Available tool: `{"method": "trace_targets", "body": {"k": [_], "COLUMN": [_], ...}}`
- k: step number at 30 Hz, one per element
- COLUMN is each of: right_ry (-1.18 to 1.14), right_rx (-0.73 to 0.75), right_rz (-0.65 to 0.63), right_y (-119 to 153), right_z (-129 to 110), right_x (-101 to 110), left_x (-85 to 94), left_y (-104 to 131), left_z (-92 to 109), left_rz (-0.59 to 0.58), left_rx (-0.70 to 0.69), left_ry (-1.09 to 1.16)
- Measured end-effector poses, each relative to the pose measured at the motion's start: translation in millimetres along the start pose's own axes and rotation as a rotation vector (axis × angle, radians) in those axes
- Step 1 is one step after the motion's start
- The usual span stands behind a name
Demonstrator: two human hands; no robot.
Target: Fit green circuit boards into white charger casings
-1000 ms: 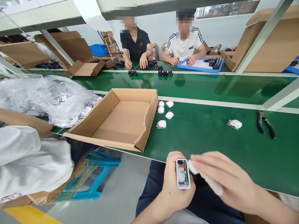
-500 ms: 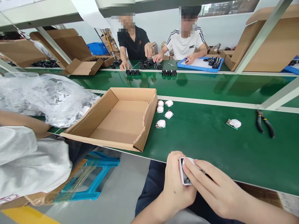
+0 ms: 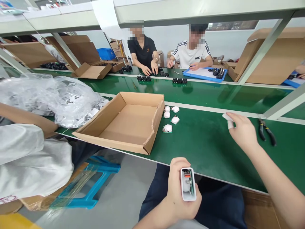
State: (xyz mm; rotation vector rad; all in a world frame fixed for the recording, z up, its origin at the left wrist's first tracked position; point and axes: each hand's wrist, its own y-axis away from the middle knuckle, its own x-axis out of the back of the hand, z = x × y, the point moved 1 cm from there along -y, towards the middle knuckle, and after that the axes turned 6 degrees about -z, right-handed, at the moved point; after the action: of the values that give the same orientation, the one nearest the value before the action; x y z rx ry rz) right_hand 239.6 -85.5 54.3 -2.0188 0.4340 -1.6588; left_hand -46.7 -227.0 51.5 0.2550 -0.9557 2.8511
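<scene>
My left hand (image 3: 179,190) is closed around a white charger housing (image 3: 183,197), its open end facing up toward me. Inside the housing shows a circuit board (image 3: 192,183) with an orange-red USB port (image 3: 187,175). My right hand (image 3: 243,132) is stretched out low above the green table, away from the housing. White coverings (image 3: 227,118) seem to sit on its fingertips, which look apart. Whatever lies under that palm is hidden. Several small circuit boards with white blocks (image 3: 175,120) lie beside the cardboard tray's right side.
A shallow cardboard tray (image 3: 152,140) stands left of centre on the green table (image 3: 202,143). Pliers (image 3: 267,132) lie to the right. Clear plastic bags (image 3: 71,105) fill the left side. Two people work across the bench, and another person's arm (image 3: 28,117) is at left.
My right hand has left the housing and moved right, over where a single circuit board lay; that board is now out of sight. My left hand still grips the housing. The view has shifted slightly.
</scene>
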Motion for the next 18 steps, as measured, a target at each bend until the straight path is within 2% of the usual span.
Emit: {"method": "trace_targets", "body": {"k": [2, 4, 5, 7, 9, 11, 12, 13, 14, 16, 18], "right_ry": [0.08, 0.12, 0.114, 0.001, -0.3, -0.788, -1.046, -1.238, -1.344, -1.469, -1.431], "right_rx": [0.003, 0.033, 0.034, -0.011, -0.072, -0.08, -0.024, 0.018, 0.001, -0.126, -0.282], "right_rz": [-0.203, -0.337, -0.352, -0.331, -0.391, -0.623, -0.768, -0.859, -0.898, -0.877, -0.766], "right_y": [0.9, 9.2, 15.5, 32.0, 52.5, 74.1, 83.6, 90.8, 95.0, 94.0, 82.0], "right_z": [18.2, 20.9, 16.2, -4.1, -36.7, -77.8, -99.5, -119.0, -134.8, -152.1, -147.6], "right_x": [-28.2, -43.4, -44.2, -32.3, -8.7, 15.5, 24.9, 31.1, 33.1, 25.1, 7.2], "left_x": [0.9, 2.4, 3.3, 4.8, 4.2, -0.2, -3.7, -7.7, -11.6, -15.4, -8.1], "left_y": [1.9, 2.5, 2.2, 0.8, -2.1, -7.0, -10.3, -14.1, -18.1, -25.5, -28.9], "left_z": [2.9, 4.9, 5.3, 4.3, -0.5, -9.4, -14.7, -19.9, -24.5, -31.0, -34.2], "left_rz": [0.023, 0.034, 0.034, 0.04, 0.051, 0.05, 0.04, 0.025, 0.002, -0.079, -0.192], "left_rx": [-0.054, -0.093, -0.101, -0.101, -0.084, -0.041, -0.021, -0.008, -0.006, -0.021, -0.049], "left_ry": [0.003, 0.0, 0.001, 0.007, 0.005, -0.029, -0.071, -0.133, -0.212, -0.398, -0.562]}}
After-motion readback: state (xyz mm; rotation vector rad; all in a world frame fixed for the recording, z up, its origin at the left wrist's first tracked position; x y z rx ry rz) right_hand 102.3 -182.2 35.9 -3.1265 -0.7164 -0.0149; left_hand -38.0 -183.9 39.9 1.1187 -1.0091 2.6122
